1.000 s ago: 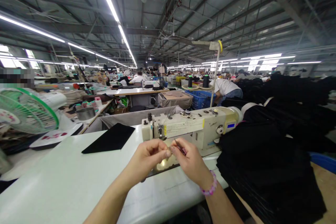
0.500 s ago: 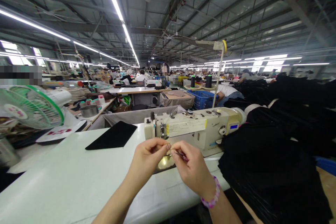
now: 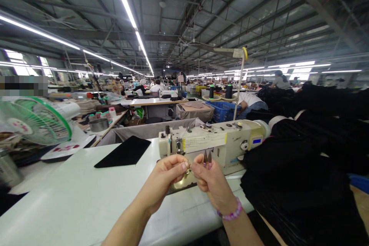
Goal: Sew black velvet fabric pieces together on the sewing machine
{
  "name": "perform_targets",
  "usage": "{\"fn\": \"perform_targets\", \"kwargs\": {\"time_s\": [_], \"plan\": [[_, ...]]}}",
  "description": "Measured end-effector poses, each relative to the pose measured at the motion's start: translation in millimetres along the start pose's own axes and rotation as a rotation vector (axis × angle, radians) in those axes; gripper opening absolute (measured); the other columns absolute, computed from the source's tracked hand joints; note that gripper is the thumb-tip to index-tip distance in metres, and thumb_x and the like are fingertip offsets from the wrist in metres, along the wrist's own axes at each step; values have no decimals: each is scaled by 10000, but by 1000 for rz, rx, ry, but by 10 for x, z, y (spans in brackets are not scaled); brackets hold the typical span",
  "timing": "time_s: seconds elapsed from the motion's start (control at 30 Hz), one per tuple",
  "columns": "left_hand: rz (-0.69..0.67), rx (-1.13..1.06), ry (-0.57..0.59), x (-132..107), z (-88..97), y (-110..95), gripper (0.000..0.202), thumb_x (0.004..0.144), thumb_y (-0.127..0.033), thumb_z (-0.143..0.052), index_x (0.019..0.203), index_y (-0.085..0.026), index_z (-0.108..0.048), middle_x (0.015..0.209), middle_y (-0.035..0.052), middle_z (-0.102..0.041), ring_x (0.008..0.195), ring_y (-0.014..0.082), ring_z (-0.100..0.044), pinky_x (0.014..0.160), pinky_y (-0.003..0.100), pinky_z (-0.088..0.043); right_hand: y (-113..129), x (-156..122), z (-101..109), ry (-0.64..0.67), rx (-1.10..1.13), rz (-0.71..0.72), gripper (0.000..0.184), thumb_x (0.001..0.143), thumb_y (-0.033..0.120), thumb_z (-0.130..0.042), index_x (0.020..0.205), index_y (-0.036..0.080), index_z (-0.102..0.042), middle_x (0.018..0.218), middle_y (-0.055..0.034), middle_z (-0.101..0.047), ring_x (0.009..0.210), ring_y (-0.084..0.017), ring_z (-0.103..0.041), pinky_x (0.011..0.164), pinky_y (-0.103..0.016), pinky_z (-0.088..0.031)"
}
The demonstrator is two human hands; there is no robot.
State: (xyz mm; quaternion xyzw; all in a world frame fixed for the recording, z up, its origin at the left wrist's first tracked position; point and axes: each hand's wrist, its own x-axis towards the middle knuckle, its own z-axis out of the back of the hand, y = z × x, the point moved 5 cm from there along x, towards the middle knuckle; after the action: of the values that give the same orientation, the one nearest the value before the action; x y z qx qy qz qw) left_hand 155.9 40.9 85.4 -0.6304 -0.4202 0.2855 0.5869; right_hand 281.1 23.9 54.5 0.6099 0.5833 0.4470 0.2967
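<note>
My left hand (image 3: pixel 166 175) and my right hand (image 3: pixel 210 180) meet fingertip to fingertip just in front of the cream sewing machine (image 3: pixel 213 142), near its needle end. The left hand pinches something very small that I cannot make out, perhaps thread. My right hand is closed around small thread snips (image 3: pixel 207 157), whose two pointed blades stick up above the fingers. A bead bracelet circles my right wrist. Both hands hover over the white table (image 3: pixel 72 200).
A flat black fabric piece (image 3: pixel 123 152) lies on the table to the left. A large heap of black fabric (image 3: pixel 300 169) fills the right side. A green-caged desk fan (image 3: pixel 34 121) stands at far left. Other workers sit at tables behind.
The snips in my right hand have turned upward, so their blades now point up above the fingers. Both hands have stayed together by the needle; the view has shifted slightly.
</note>
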Motion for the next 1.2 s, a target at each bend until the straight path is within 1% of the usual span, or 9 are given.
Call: {"fn": "perform_targets", "kwargs": {"time_s": [0.1,0.2,0.4,0.53,0.7,0.8,0.9,1.1,1.2], "plan": [[-18,40,-24,1,1,-5,391,705,-513,-820,729,-155,-664,549,-61,-436,547,81,-297,523,214,-228,14,-3,-24,14,27,-6,486,672,506,-865,733,201,-491,493,149,-283,414,-12,-130,362,-166,-74],[-27,95,-34,19,23,-14,365,695,-481,-835,713,-152,-678,585,-35,-511,576,91,-368,548,218,-274,24,-15,-33,43,53,-39,485,665,483,-878,725,200,-489,486,151,-290,406,-8,-129,357,-163,-65],[24,7,-12,54,40,34,337,647,-420,-878,721,-150,-690,646,-16,-578,629,96,-440,610,216,-330,21,-25,-49,111,101,-97,503,657,486,-884,716,206,-470,470,164,-254,397,-4,-100,352,-161,-47],[26,29,-5,47,31,32,319,674,-435,-860,732,-145,-739,653,2,-609,646,102,-472,629,218,-351,9,-17,-20,73,92,-96,498,666,491,-878,735,206,-475,483,161,-266,403,-5,-101,354,-163,-44],[1,53,8,31,33,-1,276,727,-430,-823,789,-164,-786,661,8,-632,662,113,-497,644,224,-376,34,-50,12,-14,15,-39,478,702,528,-842,763,200,-500,498,152,-282,418,-12,-119,364,-163,-67],[-1,66,19,25,30,-14,261,725,-421,-824,778,-168,-792,694,19,-656,681,120,-515,657,227,-388,55,-74,25,-82,-22,8,468,713,538,-828,777,196,-515,509,144,-291,431,-17,-136,374,-167,-77],[2,79,0,33,36,-24,249,702,-406,-839,760,-168,-793,728,31,-678,697,124,-526,663,227,-396,57,-78,28,-101,-47,27,469,716,544,-822,789,196,-517,509,144,-281,436,-21,-142,379,-171,-80],[-3,62,-32,56,27,-15,289,711,-418,-821,772,-141,-766,675,19,-627,647,105,-485,616,214,-373,24,-42,12,-60,-43,-25,479,721,550,-820,785,202,-496,518,145,-281,435,-19,-126,375,-167,-71],[-37,33,-105,60,30,0,348,724,-471,-795,718,-144,-676,578,-40,-499,563,76,-372,537,197,-290,15,-33,15,-44,26,-51,480,708,522,-843,781,208,-487,511,152,-260,433,-20,-106,372,-165,-61]]}}
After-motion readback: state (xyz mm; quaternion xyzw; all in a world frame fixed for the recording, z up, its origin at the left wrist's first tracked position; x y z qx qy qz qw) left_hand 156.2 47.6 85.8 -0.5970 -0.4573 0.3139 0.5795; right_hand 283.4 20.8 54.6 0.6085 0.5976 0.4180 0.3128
